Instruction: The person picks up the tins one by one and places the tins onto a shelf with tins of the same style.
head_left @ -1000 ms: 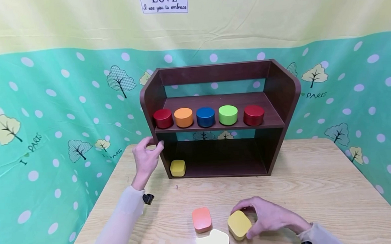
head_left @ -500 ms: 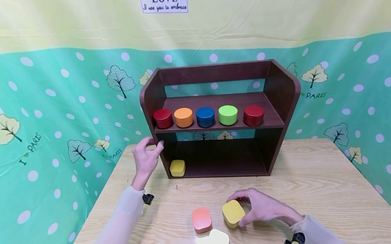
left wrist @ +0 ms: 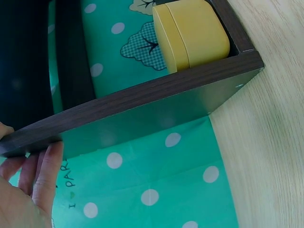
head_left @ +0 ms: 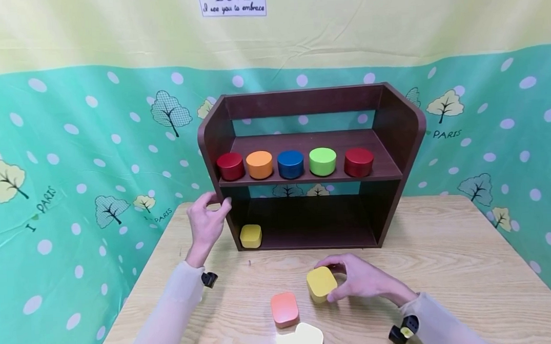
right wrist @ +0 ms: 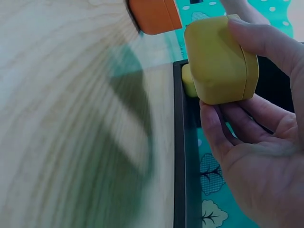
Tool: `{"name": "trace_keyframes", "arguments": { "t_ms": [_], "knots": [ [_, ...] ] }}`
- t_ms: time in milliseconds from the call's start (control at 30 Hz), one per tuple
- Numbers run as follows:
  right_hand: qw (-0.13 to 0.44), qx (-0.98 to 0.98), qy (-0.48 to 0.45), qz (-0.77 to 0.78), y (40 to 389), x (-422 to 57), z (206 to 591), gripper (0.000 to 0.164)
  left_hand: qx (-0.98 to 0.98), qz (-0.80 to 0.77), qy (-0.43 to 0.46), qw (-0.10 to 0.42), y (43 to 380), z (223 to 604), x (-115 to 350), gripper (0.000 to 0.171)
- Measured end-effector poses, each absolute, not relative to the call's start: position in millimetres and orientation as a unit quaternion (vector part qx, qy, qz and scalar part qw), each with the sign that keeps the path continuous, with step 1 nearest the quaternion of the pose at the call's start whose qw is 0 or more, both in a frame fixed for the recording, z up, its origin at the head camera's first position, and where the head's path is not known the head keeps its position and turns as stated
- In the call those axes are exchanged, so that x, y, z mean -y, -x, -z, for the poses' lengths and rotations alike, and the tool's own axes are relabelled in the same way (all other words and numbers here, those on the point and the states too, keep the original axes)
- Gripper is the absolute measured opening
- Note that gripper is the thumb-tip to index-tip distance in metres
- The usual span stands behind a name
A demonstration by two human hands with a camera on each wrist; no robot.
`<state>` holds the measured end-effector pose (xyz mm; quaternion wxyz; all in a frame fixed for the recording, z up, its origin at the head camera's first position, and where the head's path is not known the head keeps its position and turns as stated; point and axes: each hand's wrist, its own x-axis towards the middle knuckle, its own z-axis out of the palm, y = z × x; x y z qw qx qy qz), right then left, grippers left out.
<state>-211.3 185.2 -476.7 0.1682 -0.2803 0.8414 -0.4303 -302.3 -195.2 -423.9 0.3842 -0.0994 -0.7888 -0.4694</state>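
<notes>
My left hand (head_left: 206, 221) grips the left side panel of a dark brown shelf (head_left: 325, 244), thumb on the inner side and fingers outside, as the left wrist view shows. In my right hand (head_left: 360, 277) is a yellow rounded-square box (head_left: 321, 283), pinched between thumb and fingers. The right wrist view shows a seam round that yellow box (right wrist: 216, 61), which is held above the tabletop. Another yellow box (head_left: 251, 236) sits in the lower left corner of the shelf. A coral-pink box (head_left: 284, 309) and a white box (head_left: 308, 340) lie on the table, left of my right hand.
Along the upper shelf stand several round boxes: dark red (head_left: 230, 167), orange (head_left: 259, 165), blue (head_left: 290, 164), green (head_left: 323, 161) and another dark red (head_left: 358, 162). The wooden table (head_left: 464, 266) meets a printed green cloth (head_left: 72, 175) behind and at the sides.
My right hand has moved forward and slightly left with the yellow box, toward the shelf. My left hand stays on the side panel.
</notes>
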Motion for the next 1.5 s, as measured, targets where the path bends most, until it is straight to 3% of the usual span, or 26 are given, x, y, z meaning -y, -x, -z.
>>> {"name": "trace_keyframes", "arguments": {
  "t_ms": [833, 1500],
  "knots": [
    [0.12, -0.857, 0.221, 0.45, 253, -151, 472, 0.058, 0.795, 0.466, 0.091, 0.377, 303, 424, 194, 0.014],
    [0.129, -0.854, 0.187, 0.468, 285, -122, 476, 0.059, 0.79, 0.465, 0.097, 0.388, 302, 423, 194, 0.013]
  ]
}}
